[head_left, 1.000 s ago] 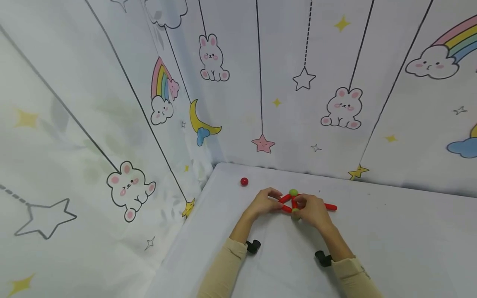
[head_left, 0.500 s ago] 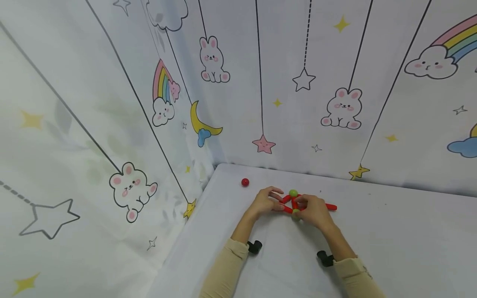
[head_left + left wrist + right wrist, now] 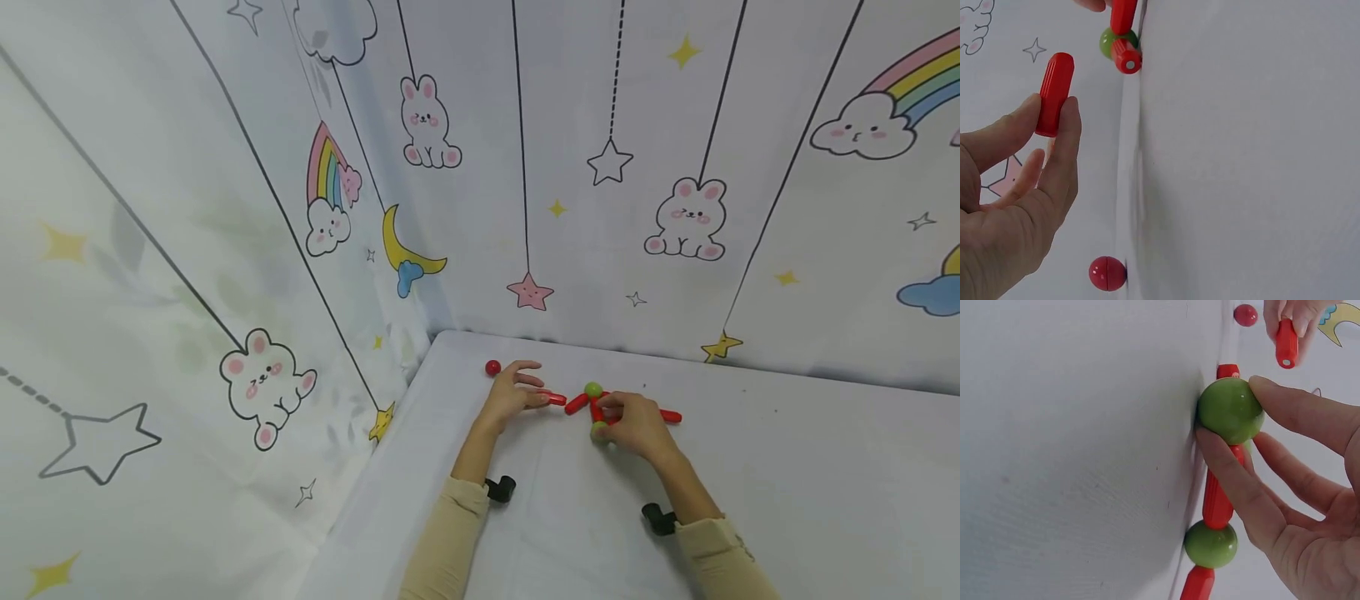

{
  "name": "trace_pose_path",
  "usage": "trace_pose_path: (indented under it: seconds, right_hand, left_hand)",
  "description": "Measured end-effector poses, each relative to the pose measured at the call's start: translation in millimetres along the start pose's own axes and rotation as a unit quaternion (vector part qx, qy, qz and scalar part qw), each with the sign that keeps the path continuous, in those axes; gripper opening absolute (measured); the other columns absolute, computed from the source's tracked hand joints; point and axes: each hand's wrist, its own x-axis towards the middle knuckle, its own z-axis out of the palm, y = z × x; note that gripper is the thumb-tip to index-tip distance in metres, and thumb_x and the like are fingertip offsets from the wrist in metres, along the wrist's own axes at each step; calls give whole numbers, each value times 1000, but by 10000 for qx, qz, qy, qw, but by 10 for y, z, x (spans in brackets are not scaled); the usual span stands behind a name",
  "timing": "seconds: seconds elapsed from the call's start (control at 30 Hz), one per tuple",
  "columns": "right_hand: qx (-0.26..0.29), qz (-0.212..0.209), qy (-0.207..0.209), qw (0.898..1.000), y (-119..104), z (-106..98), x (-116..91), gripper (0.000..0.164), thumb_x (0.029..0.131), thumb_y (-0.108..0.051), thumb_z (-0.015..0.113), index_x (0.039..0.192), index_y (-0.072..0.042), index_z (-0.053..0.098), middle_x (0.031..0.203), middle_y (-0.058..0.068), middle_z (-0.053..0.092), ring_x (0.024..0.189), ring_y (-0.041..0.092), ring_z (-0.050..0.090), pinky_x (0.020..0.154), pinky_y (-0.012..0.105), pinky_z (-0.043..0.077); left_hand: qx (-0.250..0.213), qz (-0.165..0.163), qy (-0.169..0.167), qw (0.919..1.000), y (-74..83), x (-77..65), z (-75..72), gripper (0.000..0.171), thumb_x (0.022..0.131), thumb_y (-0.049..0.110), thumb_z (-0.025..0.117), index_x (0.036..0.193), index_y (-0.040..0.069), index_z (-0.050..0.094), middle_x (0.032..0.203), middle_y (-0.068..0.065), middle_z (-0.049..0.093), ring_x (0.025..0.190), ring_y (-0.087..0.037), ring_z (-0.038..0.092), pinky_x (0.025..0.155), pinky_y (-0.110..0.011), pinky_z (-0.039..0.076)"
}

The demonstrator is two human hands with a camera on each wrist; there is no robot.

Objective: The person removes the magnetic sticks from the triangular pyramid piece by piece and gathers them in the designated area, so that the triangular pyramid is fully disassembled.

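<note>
My left hand pinches a red ribbed rod between thumb and index finger, its other fingers spread. Just right of that rod, a small structure of red rods and green balls lies on the table. My right hand pinches the structure's near green ball between thumb and fingertips. A red rod links it to the far green ball. From the far ball another red rod points left, its free end showing a metal tip in the left wrist view. Right-hand fingers partly hide the rods behind them.
A loose red ball sits at the back left, just beyond my left hand. One red rod of the structure sticks out right of my right hand. White curtains with printed bunnies and stars border the white table behind and left.
My left hand has pulled back left with its red rod, which now stands apart from the structure, leaving a gap. The right hand still holds the near green ball almost in place.
</note>
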Motion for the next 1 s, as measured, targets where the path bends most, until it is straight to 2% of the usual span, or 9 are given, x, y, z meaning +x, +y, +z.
trace_pose_path:
  seconds: [0.13,0.23,0.33,0.43,0.57,0.73,1.0]
  right_hand:
    - [59,-17,-8,10000,-6,-4,-1,46,80,-11,89,121,0,72,109,13,75,103,30,68,81,43,59]
    - [99,-24,-19,9999,-10,-6,6,46,81,-12,90,122,0,72,110,14,75,105,31,68,80,41,60]
    - [137,-8,-47,9999,-2,-18,4,47,82,-13,89,123,0,71,112,16,74,106,33,68,79,39,60]
    - [163,30,-45,9999,13,-33,-3,47,82,-13,89,124,0,71,112,15,75,107,33,68,79,39,60]
    - [188,-21,-24,9998,39,-41,1,46,82,-12,89,123,0,71,112,15,75,107,32,69,80,40,60]
    - [251,-75,-54,9996,67,-33,14,46,81,-11,89,122,0,71,111,14,75,105,31,69,78,39,60]
    - [188,-111,-18,9998,65,-16,14,46,80,-10,90,121,0,72,109,13,76,104,30,70,78,38,59]
  left_hand:
    - [368,-55,53,9993,58,-26,-100,61,85,0,84,141,8,60,138,-27,59,98,-21,72,84,-33,61]
    - [424,-69,99,9990,101,-41,-158,62,85,3,85,142,6,59,143,-30,53,101,-22,71,85,-33,61]
    - [461,-93,148,9988,118,-43,-201,61,85,4,86,140,6,60,141,-29,54,101,-22,71,85,-33,61]
    - [355,-111,126,9992,118,-33,-236,62,83,0,86,139,5,60,139,-30,53,99,-25,71,84,-34,62]
    - [455,-42,151,9988,107,-28,-314,62,81,-4,86,137,4,61,137,-32,54,98,-28,69,83,-35,62]
    - [930,18,283,9953,71,-56,-462,60,82,4,87,137,8,62,133,-26,59,99,-26,66,85,-33,59]
    - [1030,-70,469,9935,10,-129,-731,66,84,10,87,142,1,57,138,-28,57,102,-28,65,88,-35,57]
